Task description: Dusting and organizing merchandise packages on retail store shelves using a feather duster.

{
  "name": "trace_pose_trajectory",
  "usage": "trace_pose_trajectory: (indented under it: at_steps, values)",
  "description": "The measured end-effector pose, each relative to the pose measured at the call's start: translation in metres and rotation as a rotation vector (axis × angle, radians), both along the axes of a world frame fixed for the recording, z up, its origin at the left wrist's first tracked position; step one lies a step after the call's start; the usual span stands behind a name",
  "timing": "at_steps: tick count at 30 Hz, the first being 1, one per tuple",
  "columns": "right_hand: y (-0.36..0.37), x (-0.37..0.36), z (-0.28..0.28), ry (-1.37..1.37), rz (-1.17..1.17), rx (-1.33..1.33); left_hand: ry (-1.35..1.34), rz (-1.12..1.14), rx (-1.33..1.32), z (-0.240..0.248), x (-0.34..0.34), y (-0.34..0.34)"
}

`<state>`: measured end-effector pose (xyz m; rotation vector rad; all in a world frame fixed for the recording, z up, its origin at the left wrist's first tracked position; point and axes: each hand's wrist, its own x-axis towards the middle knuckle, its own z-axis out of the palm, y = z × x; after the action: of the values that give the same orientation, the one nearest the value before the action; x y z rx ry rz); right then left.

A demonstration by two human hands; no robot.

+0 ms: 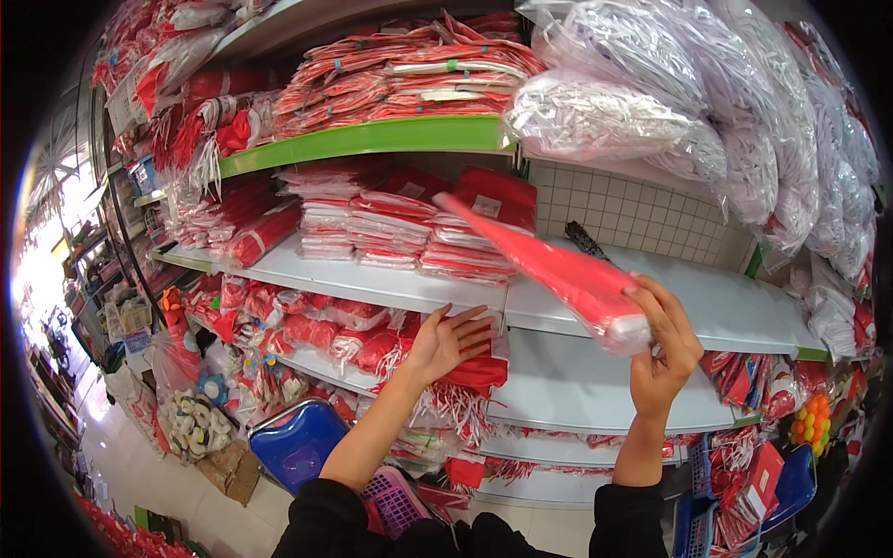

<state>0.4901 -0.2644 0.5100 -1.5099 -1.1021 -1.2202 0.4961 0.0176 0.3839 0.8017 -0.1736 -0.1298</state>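
Note:
My right hand (668,346) pinches one end of a flat red-and-white packet (563,279) in clear plastic. The packet slants up to the left, above the right part of the pale grey middle shelf (744,307). Its far end overlaps a stack of similar red packets (470,246) in my view. With fingers spread and nothing in it, my left hand (446,346) is by the front edge of that shelf, below the stacks. More red packets (377,228) are piled on the shelf to the left.
Above, a green-edged shelf (391,138) carries folded red packets. Big clear bags of white strips (605,116) bulge out at the upper right. Below left stands a blue stool (302,446), beside a pink basket (395,502). Filled blue baskets (698,521) stand at the lower right.

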Motion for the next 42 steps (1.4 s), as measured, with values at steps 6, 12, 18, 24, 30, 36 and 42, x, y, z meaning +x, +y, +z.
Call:
trace_pose_trajectory:
  at_steps: [6,12,18,24,30,36,42]
  values:
    - [0.071,0.037,0.005,-0.131,-0.245,-0.035,-0.597,0.918,1.054,0.064,0.035,0.008]
    - [0.145,0.118,-0.032,-0.037,-0.367,-0.381,-0.791,1.057,1.756,0.062,0.070,0.028]
    - [0.174,0.152,-0.034,-0.010,-0.332,-0.382,-0.683,1.069,1.941,0.050,0.073,0.029]
    - [0.204,0.161,-0.020,0.196,-0.456,-0.495,-0.675,1.160,1.943,0.045,0.071,0.021]
    - [0.214,0.159,-0.030,0.189,-0.518,-0.525,-0.659,1.105,1.979,0.041,0.070,0.023]
    - [0.197,0.137,-0.041,0.017,-0.501,-0.335,-0.655,1.126,1.961,0.040,0.066,0.016]
    - [0.167,0.101,-0.086,0.114,-0.284,-0.304,-0.584,1.144,1.976,0.027,0.042,0.003]
